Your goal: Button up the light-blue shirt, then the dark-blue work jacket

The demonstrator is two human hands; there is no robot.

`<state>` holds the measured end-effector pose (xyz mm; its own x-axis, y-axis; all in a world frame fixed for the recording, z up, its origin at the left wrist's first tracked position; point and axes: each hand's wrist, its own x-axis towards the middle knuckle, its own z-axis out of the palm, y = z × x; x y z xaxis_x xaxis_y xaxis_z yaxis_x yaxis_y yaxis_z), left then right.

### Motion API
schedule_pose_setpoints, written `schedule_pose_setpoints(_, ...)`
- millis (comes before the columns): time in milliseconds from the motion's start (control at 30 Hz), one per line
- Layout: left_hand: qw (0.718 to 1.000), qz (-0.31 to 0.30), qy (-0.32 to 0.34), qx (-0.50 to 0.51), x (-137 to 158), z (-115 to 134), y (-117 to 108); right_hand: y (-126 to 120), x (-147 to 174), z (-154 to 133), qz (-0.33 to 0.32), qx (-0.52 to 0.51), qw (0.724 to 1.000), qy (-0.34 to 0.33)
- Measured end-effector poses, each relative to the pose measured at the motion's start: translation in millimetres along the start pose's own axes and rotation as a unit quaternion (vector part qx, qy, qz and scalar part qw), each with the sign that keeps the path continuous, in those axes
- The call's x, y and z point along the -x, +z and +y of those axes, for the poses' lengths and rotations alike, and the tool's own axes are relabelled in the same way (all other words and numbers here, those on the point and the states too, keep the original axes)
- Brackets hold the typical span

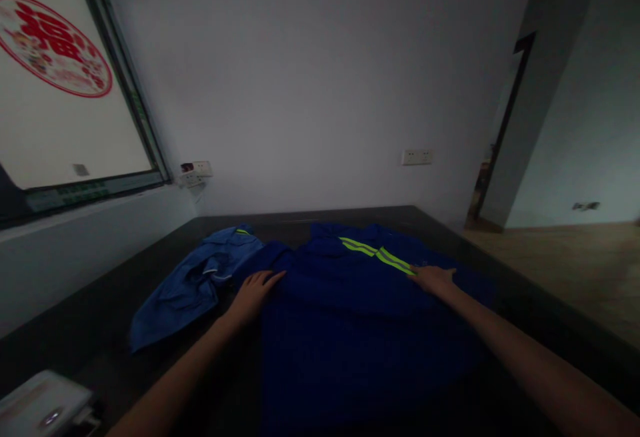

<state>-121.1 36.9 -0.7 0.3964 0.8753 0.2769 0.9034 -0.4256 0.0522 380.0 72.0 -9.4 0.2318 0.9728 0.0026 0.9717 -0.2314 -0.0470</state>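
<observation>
Across the left part of a deep royal-blue cloth work garment, the left hand rests palm down, fingers slightly curved and the thumb set apart. The right hand lies on the opposite side, partly opened, its fingertips touching the end of a yellow-green reflective band with a grey middle line. The light is dim, so I cannot tell whether either hand pinches any fabric. The garment lies spread on a dark, smooth-looking tabletop, broad and mostly flat, with soft creases below the band and uneven folds along its far edge. The band runs slantwise across the cloth in two sections, bright against the matt blue; the lower part sinks into shadow.

Just beside the left hand sits a crumpled, lighter-blue cloth garment, bunched into thick folds, with a small yellow-green strip near its top. Nearer the viewer, at the left, stands a white, box-shaped object with rounded corners. Beyond the table rises a plain, pale wall bearing white rectangular sockets. On the left, a dark-framed window carries a round red-and-white decoration.
</observation>
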Motion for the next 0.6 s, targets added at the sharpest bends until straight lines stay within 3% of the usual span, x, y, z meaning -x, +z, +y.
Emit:
schedule_pose_setpoints(100,0.999,0.017,-0.029,0.009,-24.5,-19.6,1.1,-5.1,29.6,3.4,0.006,0.011,1.000,0.004)
schedule_pose_setpoints(200,0.998,-0.014,-0.058,0.003,-44.0,-34.8,-3.3,-4.7,58.5,1.6,0.001,0.017,1.000,-0.019)
schedule_pose_setpoints(300,0.996,-0.037,-0.086,-0.007,-56.5,-28.8,-13.0,-8.2,82.9,-0.4,-0.015,0.025,0.999,-0.039)
schedule_pose_setpoints(400,0.997,-0.015,-0.074,0.007,-59.2,6.7,-16.8,-24.8,92.6,-1.3,-0.027,0.030,0.998,-0.047)
schedule_pose_setpoints(467,0.999,0.008,-0.026,0.037,-53.7,41.6,-10.4,-39.5,86.4,-3.6,0.002,0.023,0.998,-0.057)
schedule_pose_setpoints(600,0.996,0.033,0.046,0.075,-26.4,102.4,17.7,-50.3,52.1,-17.5,0.081,-0.012,0.979,-0.188)
